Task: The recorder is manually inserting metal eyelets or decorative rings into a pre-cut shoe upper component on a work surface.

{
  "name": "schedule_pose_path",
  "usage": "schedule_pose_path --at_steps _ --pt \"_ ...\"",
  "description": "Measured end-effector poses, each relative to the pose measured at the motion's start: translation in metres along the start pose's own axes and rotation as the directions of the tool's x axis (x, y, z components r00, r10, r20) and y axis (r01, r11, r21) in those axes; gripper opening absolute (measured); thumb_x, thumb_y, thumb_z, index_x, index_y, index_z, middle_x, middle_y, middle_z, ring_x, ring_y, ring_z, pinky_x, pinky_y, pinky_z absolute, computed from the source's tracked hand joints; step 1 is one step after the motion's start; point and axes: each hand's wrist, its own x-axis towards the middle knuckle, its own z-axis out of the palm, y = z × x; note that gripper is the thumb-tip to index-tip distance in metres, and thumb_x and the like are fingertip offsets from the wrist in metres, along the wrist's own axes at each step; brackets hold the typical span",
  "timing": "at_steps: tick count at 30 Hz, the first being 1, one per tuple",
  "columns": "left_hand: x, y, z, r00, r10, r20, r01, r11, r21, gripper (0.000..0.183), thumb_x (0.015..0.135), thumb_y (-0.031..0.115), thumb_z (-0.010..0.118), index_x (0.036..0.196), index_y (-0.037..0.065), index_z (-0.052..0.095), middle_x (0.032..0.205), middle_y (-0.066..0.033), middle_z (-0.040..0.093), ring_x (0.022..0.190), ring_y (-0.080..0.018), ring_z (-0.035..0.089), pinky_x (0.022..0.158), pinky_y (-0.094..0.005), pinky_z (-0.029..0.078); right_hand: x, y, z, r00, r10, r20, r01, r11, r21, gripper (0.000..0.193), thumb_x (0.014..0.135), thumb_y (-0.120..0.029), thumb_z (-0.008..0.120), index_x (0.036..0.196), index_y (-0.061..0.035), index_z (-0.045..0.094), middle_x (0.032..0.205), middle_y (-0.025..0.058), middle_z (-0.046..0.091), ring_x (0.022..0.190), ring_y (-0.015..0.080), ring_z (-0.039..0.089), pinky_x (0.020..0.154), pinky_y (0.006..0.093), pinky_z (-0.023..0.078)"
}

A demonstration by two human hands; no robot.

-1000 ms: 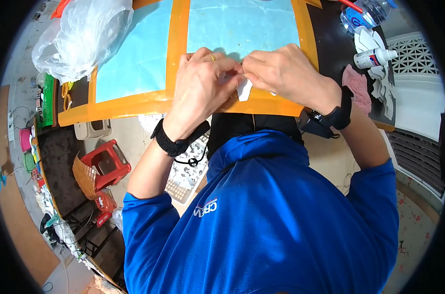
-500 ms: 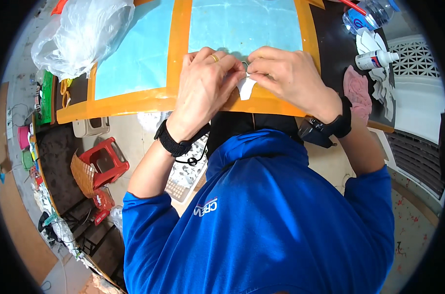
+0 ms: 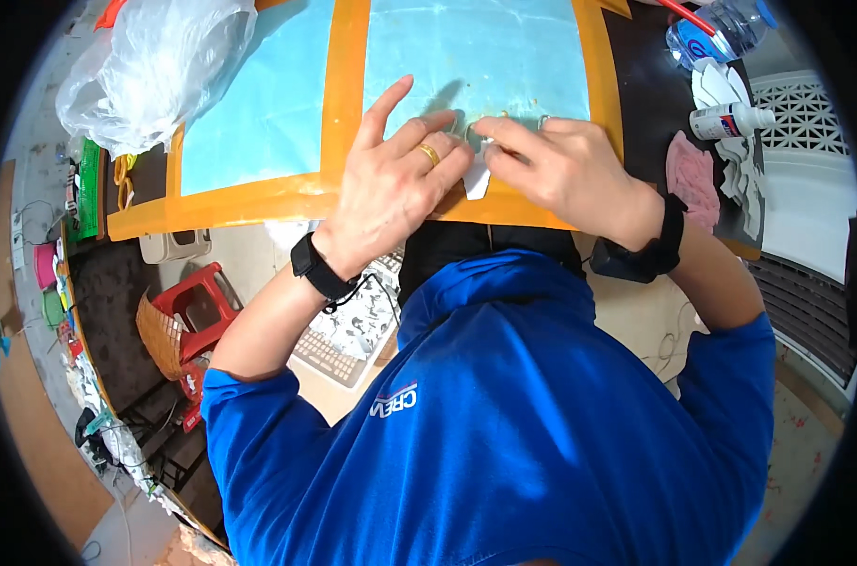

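Note:
A small white tapered piece, like card or a tag, sits at the near edge of the orange-taped blue mat. My left hand, with a gold ring, is open over the mat, little finger stretched away; its inner fingertips touch the white piece's left side. My right hand is open too, index finger pointing left onto the mat, thumb at the white piece's upper right. Between the fingertips shows a small thin curved thing, clear or metal. What lies under the fingers is hidden.
A crumpled clear plastic bag lies on the left. To the right are a water bottle, a white squeeze bottle, a pink cloth and white scraps. A red stool stands on the floor at left.
Both hands have loosened from a pinch on the white piece. My left fingers have spread, little finger lifting away. My right index finger has straightened, and both elbows have moved outward.

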Motion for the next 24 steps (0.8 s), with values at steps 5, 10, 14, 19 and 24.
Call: schedule_pose_path --at_steps 5,10,14,19,24 --pt "0.002 0.006 -0.005 0.999 -0.015 0.04 0.015 1.0 0.014 0.024 0.079 0.015 0.076 0.103 0.012 0.074 0.102 0.0001 0.074 0.122 -0.0204 0.068 0.129 -0.0604 0.032 0.0 -0.009 0.003 0.998 -0.058 -0.027 0.057 0.997 -0.048 0.009 0.082 -0.013 0.073 0.083 -0.0037 0.071 0.112 0.0083 0.07 0.073 0.0137 0.069 0.064 0.0293 0.052" --pt "-0.014 0.01 -0.009 0.997 -0.046 0.06 0.045 0.999 0.017 0.022 0.083 0.021 0.079 0.103 0.013 0.074 0.115 -0.0001 0.073 0.133 -0.0244 0.061 0.129 -0.0616 0.03 -0.001 -0.014 -0.01 0.992 -0.101 0.078 0.106 0.992 -0.07 0.016 0.086 -0.011 0.072 0.094 0.0028 0.077 0.121 0.0155 0.07 0.085 0.0154 0.069 0.074 0.0305 0.052" --pt "-0.012 0.014 -0.008 0.993 -0.106 0.044 0.106 0.994 -0.009 0.022 0.085 0.025 0.082 0.104 0.015 0.074 0.125 0.0003 0.07 0.14 -0.0258 0.056 0.129 -0.0613 0.029 -0.008 -0.023 -0.01 0.992 -0.016 0.121 0.026 0.996 -0.08 0.024 0.086 -0.007 0.072 0.104 0.007 0.078 0.136 0.0194 0.066 0.097 0.0182 0.07 0.089 0.0373 0.052" --pt "-0.014 0.014 -0.006 0.986 -0.164 0.018 0.164 0.985 -0.048 0.022 0.085 0.026 0.082 0.104 0.016 0.077 0.134 -0.0004 0.066 0.139 -0.0268 0.055 0.126 -0.0571 0.033 -0.012 -0.029 -0.013 0.978 0.058 0.2 -0.062 0.998 0.016 0.036 0.088 -0.007 0.072 0.12 0.0105 0.074 0.154 0.0173 0.057 0.122 0.0199 0.066 0.108 0.053 0.043" --pt "-0.021 0.01 -0.003 0.998 -0.062 0.017 0.062 0.998 0.018 0.026 0.086 0.022 0.078 0.111 0.015 0.078 0.136 -0.0007 0.065 0.137 -0.0255 0.056 0.117 -0.0468 0.041 -0.012 -0.029 -0.017 0.961 0.12 0.248 -0.155 0.98 0.125 0.044 0.093 -0.009 0.073 0.132 0.0105 0.067 0.159 0.0144 0.052 0.123 0.0167 0.065 0.11 0.0546 0.041"
